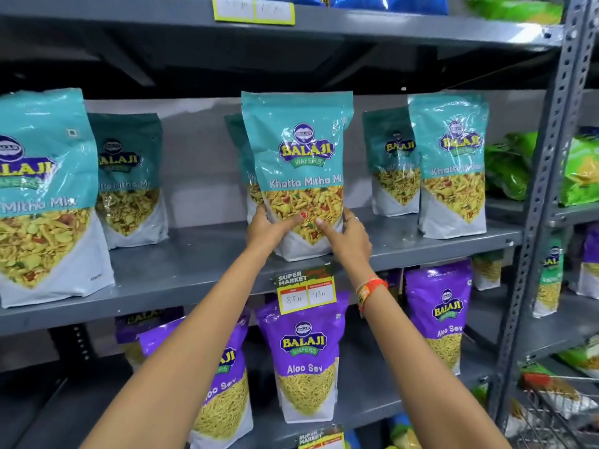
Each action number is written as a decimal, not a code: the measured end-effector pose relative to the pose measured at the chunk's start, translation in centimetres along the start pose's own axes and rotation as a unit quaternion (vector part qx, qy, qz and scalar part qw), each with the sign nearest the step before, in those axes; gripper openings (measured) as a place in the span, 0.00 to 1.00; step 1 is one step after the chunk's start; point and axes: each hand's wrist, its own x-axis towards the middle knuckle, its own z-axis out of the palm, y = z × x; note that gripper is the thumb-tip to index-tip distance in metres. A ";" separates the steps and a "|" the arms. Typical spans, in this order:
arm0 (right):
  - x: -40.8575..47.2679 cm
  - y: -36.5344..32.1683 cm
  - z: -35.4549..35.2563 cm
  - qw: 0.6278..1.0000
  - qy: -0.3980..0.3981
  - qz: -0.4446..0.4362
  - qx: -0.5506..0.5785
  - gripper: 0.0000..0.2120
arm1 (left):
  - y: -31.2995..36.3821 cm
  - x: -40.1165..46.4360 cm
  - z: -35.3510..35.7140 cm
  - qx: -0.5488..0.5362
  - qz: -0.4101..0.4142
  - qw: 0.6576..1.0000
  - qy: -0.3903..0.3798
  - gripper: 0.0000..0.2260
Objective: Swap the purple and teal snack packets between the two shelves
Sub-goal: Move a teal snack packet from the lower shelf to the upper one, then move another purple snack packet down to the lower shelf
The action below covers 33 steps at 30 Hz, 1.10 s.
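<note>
Both hands are clasped around one teal packet (296, 170): the left hand (267, 226) is pressed to its lower left side, the right hand (348, 236) to its lower right, with the thumbs laid across the clear front window. An orange wristband (371, 288) is worn on the right wrist. The packet is held upright, its base at the front edge of the upper shelf (181, 270), near the middle of that edge. A second teal packet (238, 140) is seen directly behind it, mostly hidden. More teal packets are stood along the same shelf: two toward the left end (45, 196) and two toward the right end (450, 163). A price tag (306, 291) is hung from the front edge just below the held packet, overlapping the top of a purple packet (306, 358) on the lower shelf (372, 413). Other purple packets are placed left (223, 396) and right (437, 312) of that one, the left one partly covered by the left forearm. Green packets (509, 170) are visible on the neighbouring rack beyond the right upright.
</note>
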 end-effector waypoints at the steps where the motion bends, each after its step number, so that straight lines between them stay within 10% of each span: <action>1: -0.5 -0.2 0.1 1.000 0.003 -0.002 -0.002 0.32 | 0.0 -0.1 -0.1 -0.001 0.000 1.000 -0.007 0.45; 8: -10.6 -0.1 3.7 0.969 0.167 -0.179 -0.022 0.15 | -0.7 -5.6 -1.4 -0.023 0.160 0.981 0.109 0.28; 14: -21.1 5.3 10.7 0.986 0.033 -0.158 0.037 0.10 | -9.3 -15.2 -7.0 0.053 0.316 0.908 0.272 0.12; 20: -25.5 9.5 16.0 0.993 -0.100 -0.007 0.069 0.14 | -20.0 -18.6 -11.0 0.048 0.161 0.924 0.345 0.13; 26: -25.2 12.5 19.4 0.954 -0.234 0.188 0.015 0.49 | -29.1 -20.3 -13.3 -0.001 -0.143 0.957 0.254 0.43; 33: -23.2 15.2 22.0 0.908 -0.314 0.252 0.115 0.44 | -31.1 -18.7 -13.9 -0.118 -0.276 0.953 0.041 0.21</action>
